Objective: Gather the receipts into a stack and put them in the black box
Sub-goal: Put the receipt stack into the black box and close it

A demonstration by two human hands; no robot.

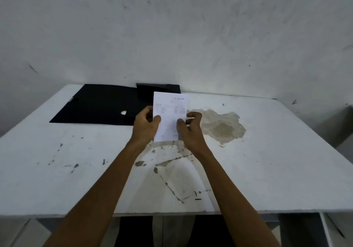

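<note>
We stand at a white table (267, 160) with worn paint, and beyond our grip, to its left side, lies the black box (99, 105), opened out flat, with a raised part at the back (152, 90) just behind the top edge of the paper we hold. We cannot see into that raised part, so we cannot tell whether anything is already in it; the flat black flap is bare. The receipts (170, 113) are upright between our two hands, lower edge close above the table; we cannot tell how many sheets are there. The left hand (146, 126) pinches the left edge, thumb pressed on the front, and the right hand (189, 128) pinches the right lower side in the same way. We judge the step in hand is squaring the stack. To do it well we should loosen both pinches a little, tap the lower edge on the table so the sheets align, then pinch firmly again before we carry them forward to the box.
</note>
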